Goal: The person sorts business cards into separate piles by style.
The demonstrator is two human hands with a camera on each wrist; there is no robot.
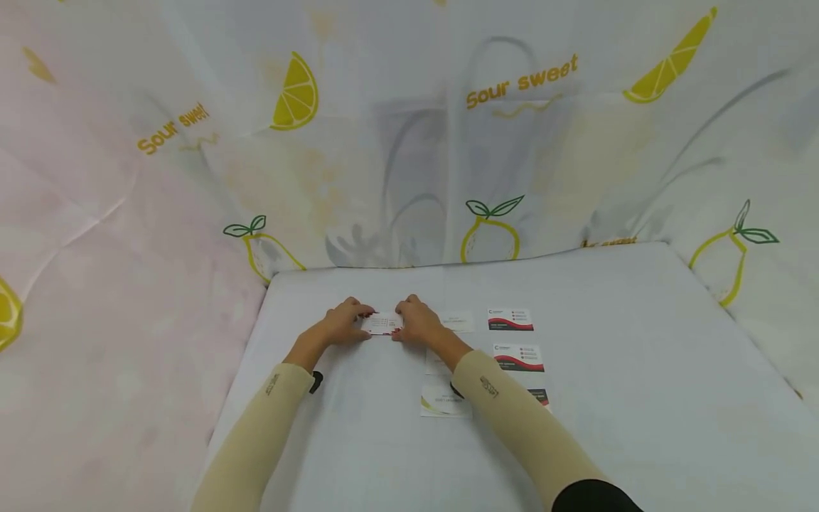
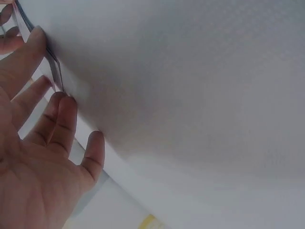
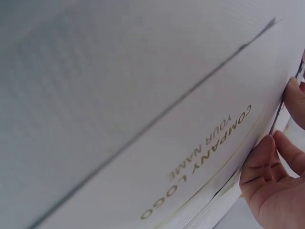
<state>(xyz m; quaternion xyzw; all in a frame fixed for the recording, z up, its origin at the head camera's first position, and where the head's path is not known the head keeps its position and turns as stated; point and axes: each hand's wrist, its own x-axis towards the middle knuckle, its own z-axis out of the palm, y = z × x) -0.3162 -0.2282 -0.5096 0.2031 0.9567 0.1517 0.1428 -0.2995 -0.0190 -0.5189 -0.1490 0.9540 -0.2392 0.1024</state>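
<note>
Card, fingers slightly parted, pinching both ends

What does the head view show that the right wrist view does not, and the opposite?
Only the head view: the red-striped cards, the beige sleeves and the lemon-printed cloth.

Only the right wrist view: the "COMPANY LOGO" lettering, near enough to read clearly.

Both: the right hand, the pinched card, seen nearly edge-on from the wrist, and the white table surface.
</note>
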